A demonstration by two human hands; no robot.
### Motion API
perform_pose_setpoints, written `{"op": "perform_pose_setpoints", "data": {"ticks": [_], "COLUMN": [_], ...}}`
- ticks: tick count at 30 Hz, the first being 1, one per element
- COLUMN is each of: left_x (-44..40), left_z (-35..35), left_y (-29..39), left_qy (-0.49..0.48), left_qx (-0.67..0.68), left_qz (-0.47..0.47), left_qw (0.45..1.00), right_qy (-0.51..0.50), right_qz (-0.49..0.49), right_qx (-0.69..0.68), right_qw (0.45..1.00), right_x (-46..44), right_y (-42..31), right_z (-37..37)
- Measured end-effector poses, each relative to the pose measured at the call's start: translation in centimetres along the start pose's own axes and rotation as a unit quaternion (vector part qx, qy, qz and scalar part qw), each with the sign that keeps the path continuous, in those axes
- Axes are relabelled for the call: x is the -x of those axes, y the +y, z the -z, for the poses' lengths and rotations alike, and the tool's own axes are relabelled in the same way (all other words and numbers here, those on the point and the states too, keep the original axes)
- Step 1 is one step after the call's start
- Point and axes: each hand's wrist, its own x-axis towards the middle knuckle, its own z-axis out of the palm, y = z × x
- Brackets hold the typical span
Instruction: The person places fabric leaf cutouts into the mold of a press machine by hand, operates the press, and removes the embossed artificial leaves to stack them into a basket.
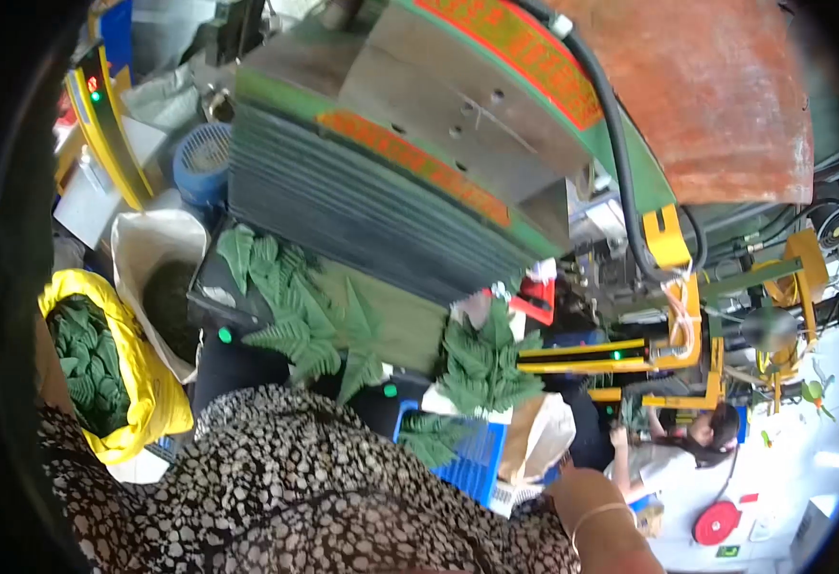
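Observation:
My right hand (575,490), with a thin band around the wrist, is low at the right beside a brown and white paper bag (540,435). Its fingers are mostly hidden, and whether it holds anything does not show. My left hand is out of view. Green fern-shaped leaves (295,311) lie across the press bed (395,311) and overhang its front edge. Another pile of fern leaves (486,359) rests at the bed's right end. More leaves are in a blue crate (481,464) below.
A large press head (371,182) hangs over the bed. Yellow sensor bars (113,124) flank it. At left stand a yellow bag (156,397) of green leaves and a white sack (156,239). Another person (668,459) sits at the right, near another machine.

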Motion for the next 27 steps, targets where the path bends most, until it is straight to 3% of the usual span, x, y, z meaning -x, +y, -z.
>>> {"op": "perform_pose_setpoints", "data": {"ticks": [7, 10, 13, 16, 27], "left_x": [-0.4, -1.7, -1.9, -2.7, -2.3], "left_z": [-0.7, -0.9, -1.4, -1.4, -0.9], "left_y": [-1.2, -1.3, -0.6, 0.2, 3.3], "left_qy": [-0.047, -0.091, -0.120, -0.145, -0.183], "left_qx": [0.058, 0.078, 0.069, 0.047, 0.000], "left_qz": [0.010, 0.011, 0.030, 0.024, 0.047], "left_qw": [0.997, 0.993, 0.990, 0.988, 0.982], "right_qy": [0.125, -0.034, -0.046, -0.006, 0.042], "right_qz": [-0.057, -0.301, -0.394, -0.396, -0.417], "right_qx": [-0.100, -0.007, -0.030, -0.008, 0.055], "right_qw": [0.985, 0.953, 0.918, 0.918, 0.906], "right_x": [2.2, 0.5, 0.4, 2.2, 3.3], "right_y": [2.3, 1.6, 4.7, 6.5, 6.8], "right_z": [-2.6, 0.0, -0.9, -3.5, -0.6]}}
